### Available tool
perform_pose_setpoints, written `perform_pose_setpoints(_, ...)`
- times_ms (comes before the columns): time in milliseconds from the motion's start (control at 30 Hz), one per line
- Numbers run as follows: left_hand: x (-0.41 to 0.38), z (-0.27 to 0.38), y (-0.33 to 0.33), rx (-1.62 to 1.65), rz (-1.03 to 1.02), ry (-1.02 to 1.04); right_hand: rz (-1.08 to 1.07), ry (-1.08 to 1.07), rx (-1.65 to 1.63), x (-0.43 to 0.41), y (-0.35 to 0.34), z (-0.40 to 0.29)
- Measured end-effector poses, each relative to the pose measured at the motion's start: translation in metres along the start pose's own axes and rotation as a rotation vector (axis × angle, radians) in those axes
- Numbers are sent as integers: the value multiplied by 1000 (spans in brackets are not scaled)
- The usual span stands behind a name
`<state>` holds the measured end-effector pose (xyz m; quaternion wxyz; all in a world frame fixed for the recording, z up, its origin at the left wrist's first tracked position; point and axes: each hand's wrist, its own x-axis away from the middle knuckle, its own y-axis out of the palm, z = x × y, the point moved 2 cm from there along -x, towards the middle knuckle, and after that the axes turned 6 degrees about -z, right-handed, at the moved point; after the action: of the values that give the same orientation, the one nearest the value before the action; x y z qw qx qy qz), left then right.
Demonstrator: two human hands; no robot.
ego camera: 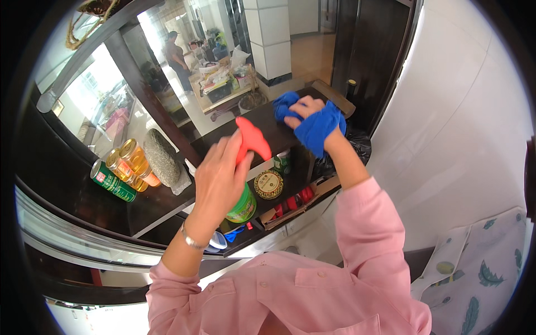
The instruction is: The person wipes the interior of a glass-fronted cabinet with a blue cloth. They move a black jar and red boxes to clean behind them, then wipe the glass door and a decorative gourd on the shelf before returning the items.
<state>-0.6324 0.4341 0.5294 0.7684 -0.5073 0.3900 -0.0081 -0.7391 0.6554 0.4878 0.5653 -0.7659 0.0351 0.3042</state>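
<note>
My left hand (220, 173) is closed around a red plastic spray-trigger-like head (252, 140), held upright over the shelves; what lies below it is hidden by the hand. My right hand (307, 111) presses a blue cloth (320, 127) on the dark wooden shelf top (268, 130); the cloth bunches at the fingertips and drapes over the back of the hand and wrist. Below my hands, on a lower shelf, are a green plastic tub (243, 207) and a round patterned tin (268, 184).
To the left stand a grey stone (161, 157), several jars (135, 155) and a green can (113, 180). A black plastic bag (356, 146) is at the right, near the white wall (435, 104). Behind glass, a person (176, 58) stands beside a cluttered table (224, 86).
</note>
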Motion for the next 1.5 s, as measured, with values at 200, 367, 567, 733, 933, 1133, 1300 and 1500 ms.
perform_pose_setpoints(200, -45, -3, 39, -207, -6, -146, 154, -111, -246, 43, -9, -28)
perform_pose_setpoints(367, -48, -40, 64, -288, -75, -295, 207, 204, -635, 44, -39, -16)
perform_pose_setpoints(567, -32, -22, 59, -345, 5, -76, 524, 197, -176, -6, -72, 28)
perform_pose_setpoints(733, -8, -23, 69, -222, 21, -77, -120, 127, 208, -28, -5, 52)
perform_pose_setpoints(933, -9, -19, 68, -241, 37, -26, -82, 331, 112, -15, -15, 32)
perform_pose_setpoints(1133, -13, -22, 71, -203, 7, -31, 42, 215, -638, 58, -31, -31)
perform_pose_setpoints(1300, -13, -17, 70, -213, 10, -11, 369, 282, -583, 58, -40, -18)
perform_pose_setpoints(1500, -13, -16, 67, -249, 28, 16, 85, 202, 40, -22, -33, 46)
